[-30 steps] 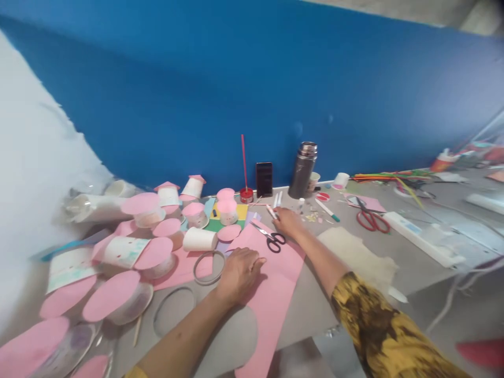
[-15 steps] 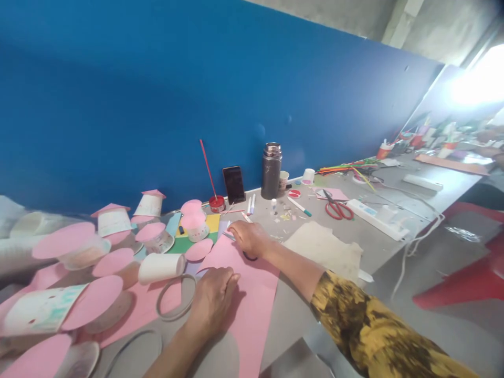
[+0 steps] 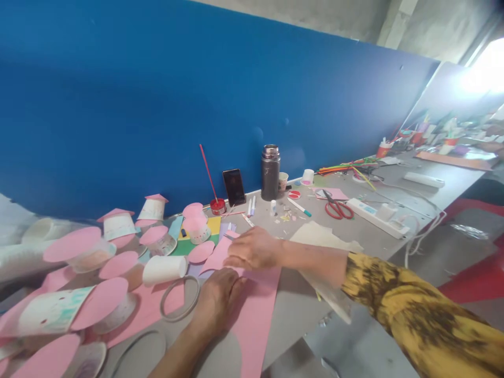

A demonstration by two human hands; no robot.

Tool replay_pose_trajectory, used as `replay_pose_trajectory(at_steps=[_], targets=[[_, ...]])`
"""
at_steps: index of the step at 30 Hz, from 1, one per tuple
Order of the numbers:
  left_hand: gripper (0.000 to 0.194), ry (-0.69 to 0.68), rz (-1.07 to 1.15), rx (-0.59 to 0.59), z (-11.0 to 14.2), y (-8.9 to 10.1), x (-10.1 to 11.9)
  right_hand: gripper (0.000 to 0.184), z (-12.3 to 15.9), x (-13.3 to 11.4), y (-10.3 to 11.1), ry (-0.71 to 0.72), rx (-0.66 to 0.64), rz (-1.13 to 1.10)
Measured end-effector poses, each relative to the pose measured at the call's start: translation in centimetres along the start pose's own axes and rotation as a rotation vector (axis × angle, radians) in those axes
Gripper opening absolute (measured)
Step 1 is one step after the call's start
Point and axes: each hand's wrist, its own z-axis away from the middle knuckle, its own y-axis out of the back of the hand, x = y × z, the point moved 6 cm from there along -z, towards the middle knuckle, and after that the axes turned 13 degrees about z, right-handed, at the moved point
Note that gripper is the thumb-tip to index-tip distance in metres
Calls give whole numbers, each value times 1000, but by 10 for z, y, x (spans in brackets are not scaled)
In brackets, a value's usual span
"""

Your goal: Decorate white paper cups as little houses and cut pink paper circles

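A large pink paper sheet (image 3: 258,310) lies on the grey table, with a rounded cut-out along its lower left edge. My left hand (image 3: 220,299) is closed on the sheet, fingers pressed together against its surface. Just above and to the right, my right hand (image 3: 254,249) is closed around scissors (image 3: 229,237). Only a bit of grey blade shows past its fingertips; the handles are hidden. The fingers of both hands nearly touch. Left of my left hand lies a grey ring (image 3: 162,304), and beyond it a white paper cup (image 3: 164,270) on its side.
Several cups with pink discs (image 3: 51,310) crowd the left. Along the blue partition (image 3: 157,105) stand a phone (image 3: 233,186) and a dark flask (image 3: 270,176). Red-handled scissors (image 3: 338,210), a power strip (image 3: 378,218) and cream paper (image 3: 321,236) lie to the right.
My right hand has moved slightly right and down, nearer my left hand, and its forearm now lies flatter. The cream paper beneath that arm has shifted. My left hand stays on the sheet.
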Motion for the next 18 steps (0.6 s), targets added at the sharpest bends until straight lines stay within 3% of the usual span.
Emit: replay_pose_trajectory(at_steps=[3,6,11,14,18], targets=[[39,-71,-56,-28,0,-2,5,46,7,30,-27,-141,104,-9],[38,-98,-88,-23,2,-3,4,48,19,40,-39,-173,149,-23],[37,-93,-73,-42,4,-5,3,50,31,50,-31,-235,207,-67],[37,-56,-49,-33,5,-3,6,50,31,45,-29,-178,200,-88],[29,4,-21,103,5,7,10,47,31,34,-31,-117,144,-155]])
